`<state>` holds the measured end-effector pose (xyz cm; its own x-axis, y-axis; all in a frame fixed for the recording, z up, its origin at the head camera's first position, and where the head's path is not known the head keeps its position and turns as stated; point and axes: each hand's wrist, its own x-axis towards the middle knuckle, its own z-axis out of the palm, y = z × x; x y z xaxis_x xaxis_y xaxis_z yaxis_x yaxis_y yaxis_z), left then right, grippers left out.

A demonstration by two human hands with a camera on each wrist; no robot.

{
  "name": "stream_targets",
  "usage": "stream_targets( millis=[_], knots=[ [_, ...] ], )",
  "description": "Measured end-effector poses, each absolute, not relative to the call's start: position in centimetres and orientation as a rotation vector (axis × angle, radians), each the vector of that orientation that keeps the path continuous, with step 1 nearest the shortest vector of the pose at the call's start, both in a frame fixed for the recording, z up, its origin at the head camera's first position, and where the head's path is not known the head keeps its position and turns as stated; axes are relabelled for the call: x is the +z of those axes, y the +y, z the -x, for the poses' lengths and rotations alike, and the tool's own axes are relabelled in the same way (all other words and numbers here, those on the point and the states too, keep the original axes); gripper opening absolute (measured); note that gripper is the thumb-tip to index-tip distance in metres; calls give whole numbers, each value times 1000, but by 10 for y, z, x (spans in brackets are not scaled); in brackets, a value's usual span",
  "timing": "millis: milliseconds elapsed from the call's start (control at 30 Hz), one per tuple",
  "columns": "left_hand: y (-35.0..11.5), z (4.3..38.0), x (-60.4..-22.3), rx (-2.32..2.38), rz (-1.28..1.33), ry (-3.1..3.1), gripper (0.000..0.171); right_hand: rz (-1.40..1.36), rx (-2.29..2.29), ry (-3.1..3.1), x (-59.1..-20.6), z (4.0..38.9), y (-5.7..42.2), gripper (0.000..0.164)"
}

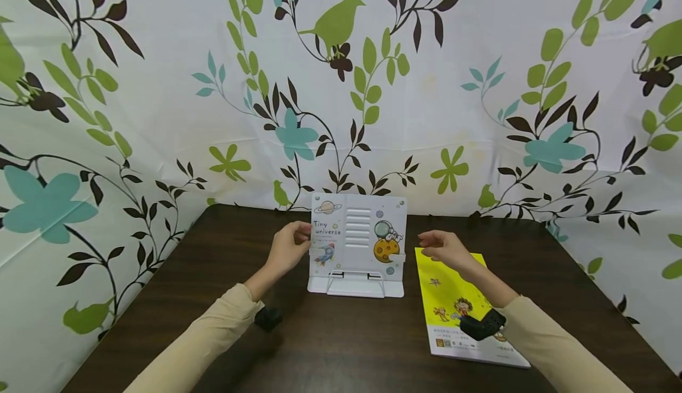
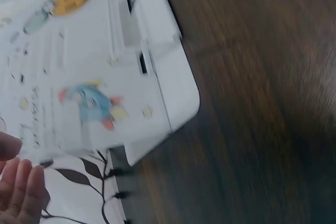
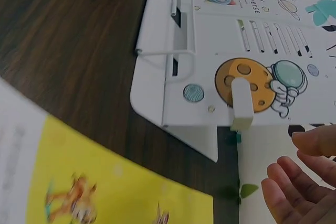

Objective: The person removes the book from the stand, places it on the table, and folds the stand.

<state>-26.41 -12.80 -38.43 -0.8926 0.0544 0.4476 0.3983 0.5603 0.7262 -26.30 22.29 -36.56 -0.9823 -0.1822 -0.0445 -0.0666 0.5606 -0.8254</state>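
A white book stand (image 1: 358,239) printed with "Tiny universe", a rocket and an astronaut stands upright on the table. My left hand (image 1: 290,245) is at the stand's left edge, thumb and fingers parted; whether they touch it I cannot tell. In the left wrist view, the thumb and fingertips (image 2: 23,182) show beside that edge. My right hand (image 1: 446,251) hovers off the right edge with loosely bent fingers, holding nothing. The right wrist view shows a gap between those fingers and the stand's plate (image 3: 252,40). A small white clip (image 3: 242,100) sticks out at the plate's right side.
A yellow and white book (image 1: 453,298) lies on the dark wooden table (image 1: 341,345), below my right forearm and right of the stand. Behind the table hangs a white cloth (image 1: 426,115) patterned with leaves and birds.
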Motion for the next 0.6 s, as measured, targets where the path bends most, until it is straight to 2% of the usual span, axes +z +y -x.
stream_targets(
  millis=[267,600],
  knots=[
    [-135,280,-391,-1308,266,-2394,40,215,-1488,2635,-373,275,200,40],
    [-128,282,-399,-1395,315,-2418,27,189,-1579,2622,-392,279,188,29]
  ],
)
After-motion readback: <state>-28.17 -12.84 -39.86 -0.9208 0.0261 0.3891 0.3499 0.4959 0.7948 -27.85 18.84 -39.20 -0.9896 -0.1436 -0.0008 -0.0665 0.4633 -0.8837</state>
